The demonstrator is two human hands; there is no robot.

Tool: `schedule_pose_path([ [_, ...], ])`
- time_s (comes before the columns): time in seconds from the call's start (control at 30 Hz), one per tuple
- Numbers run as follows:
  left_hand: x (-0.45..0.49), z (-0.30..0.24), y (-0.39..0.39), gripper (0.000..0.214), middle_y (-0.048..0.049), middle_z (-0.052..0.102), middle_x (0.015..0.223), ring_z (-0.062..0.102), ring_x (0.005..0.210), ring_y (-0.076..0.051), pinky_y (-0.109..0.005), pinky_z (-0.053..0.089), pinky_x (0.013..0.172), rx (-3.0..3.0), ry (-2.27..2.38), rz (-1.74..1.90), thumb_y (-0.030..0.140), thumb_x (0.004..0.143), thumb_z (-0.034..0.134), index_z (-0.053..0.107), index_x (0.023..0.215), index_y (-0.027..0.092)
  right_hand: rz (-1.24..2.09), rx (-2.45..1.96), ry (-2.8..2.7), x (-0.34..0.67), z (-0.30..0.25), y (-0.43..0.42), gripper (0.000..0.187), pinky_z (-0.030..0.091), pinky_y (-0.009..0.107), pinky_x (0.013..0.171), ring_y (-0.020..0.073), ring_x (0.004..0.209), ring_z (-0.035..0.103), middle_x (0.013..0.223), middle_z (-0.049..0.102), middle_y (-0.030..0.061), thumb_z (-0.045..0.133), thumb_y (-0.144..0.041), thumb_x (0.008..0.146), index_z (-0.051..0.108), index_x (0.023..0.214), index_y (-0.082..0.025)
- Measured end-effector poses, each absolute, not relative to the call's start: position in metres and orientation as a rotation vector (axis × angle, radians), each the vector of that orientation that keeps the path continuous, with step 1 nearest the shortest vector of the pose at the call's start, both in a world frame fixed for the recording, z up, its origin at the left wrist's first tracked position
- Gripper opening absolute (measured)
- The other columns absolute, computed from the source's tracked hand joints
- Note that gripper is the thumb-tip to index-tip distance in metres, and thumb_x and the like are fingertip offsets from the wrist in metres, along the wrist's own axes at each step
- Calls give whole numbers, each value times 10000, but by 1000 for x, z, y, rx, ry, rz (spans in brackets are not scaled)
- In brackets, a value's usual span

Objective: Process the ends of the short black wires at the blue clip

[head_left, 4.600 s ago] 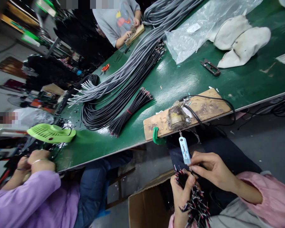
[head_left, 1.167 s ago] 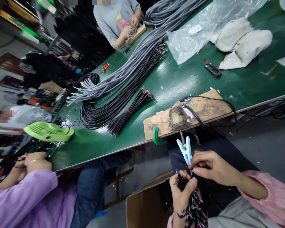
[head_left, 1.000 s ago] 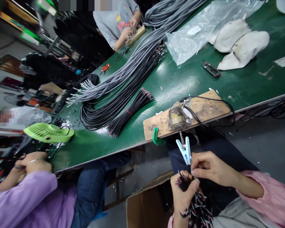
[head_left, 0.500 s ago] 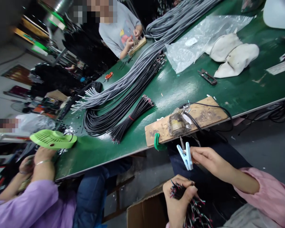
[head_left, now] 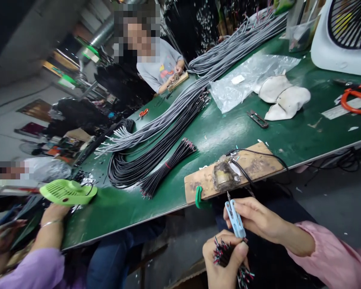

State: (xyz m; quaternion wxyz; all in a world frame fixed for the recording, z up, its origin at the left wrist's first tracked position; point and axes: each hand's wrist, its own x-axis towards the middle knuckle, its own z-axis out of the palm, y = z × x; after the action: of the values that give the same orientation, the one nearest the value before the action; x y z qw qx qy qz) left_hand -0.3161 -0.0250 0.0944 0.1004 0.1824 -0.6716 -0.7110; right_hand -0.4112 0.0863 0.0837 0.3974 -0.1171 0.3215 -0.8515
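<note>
A blue peg (head_left: 235, 220) sits pinched between the fingers and thumb of the right hand (head_left: 254, 216), in front of the table's near edge. Its lower end is just beside the thumb of the left hand (head_left: 224, 261), which grasps a bunch of wires (head_left: 223, 252), red and white tips fanning above the fist. From where I stand, whether the peg bites a wire cannot be told.

Even pressure on the peg's upper arms would serve best, I judge, with one wire held apart from the bunch so that the lower end meets it squarely. Fingers should stay clear of the metal tip (head_left: 228, 196) just above, which may be hot.

That tip juts past a wooden board (head_left: 260, 158), set at the edge of a green table (head_left: 114, 214) beside a clamp (head_left: 198, 196). Behind lie black cables (head_left: 123, 172) and grey cables (head_left: 174, 108); across from us, a co-worker (head_left: 161, 70) handles something small.
</note>
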Motion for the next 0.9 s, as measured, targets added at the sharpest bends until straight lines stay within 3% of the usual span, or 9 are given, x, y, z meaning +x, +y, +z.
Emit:
schedule_pose_path([
  [0.33,-310,93,-28,199,-45,651,558,643,545,-210,-277,494,481,490,-2067,-1918,393,656,827,764,612,210,-2173,-249,804,-404,50,94,513,318,254,565,117,604,402,660,528,14,560,-606,876,715,829,-119],
  [0.53,-296,81,-26,165,-27,663,581,597,484,-132,-225,464,495,480,-2033,-1961,342,690,826,759,652,196,-2007,-539,1288,-398,46,115,253,432,315,768,189,836,576,891,643,62,626,-396,908,703,948,-158],
  [0.7,-284,69,-21,197,47,606,531,445,304,-26,-146,342,351,686,-1743,-2320,334,728,810,682,719,186,-1989,-983,1547,-389,64,119,159,417,327,789,190,841,556,843,652,57,573,-260,944,682,881,-162],
  [0.8,-286,70,-20,179,47,614,563,479,341,-35,-158,362,381,650,-1744,-2277,317,707,828,700,726,193,-1957,-1071,1716,-385,70,119,139,395,329,797,182,829,532,831,641,52,523,-169,950,635,868,-166],
  [0.9,-291,76,-22,117,21,648,582,563,465,-79,-186,425,485,511,-1884,-2112,281,680,842,751,677,207,-1958,-1091,1672,-387,66,120,157,394,331,780,187,817,520,818,614,53,514,-231,953,611,849,-166],
])
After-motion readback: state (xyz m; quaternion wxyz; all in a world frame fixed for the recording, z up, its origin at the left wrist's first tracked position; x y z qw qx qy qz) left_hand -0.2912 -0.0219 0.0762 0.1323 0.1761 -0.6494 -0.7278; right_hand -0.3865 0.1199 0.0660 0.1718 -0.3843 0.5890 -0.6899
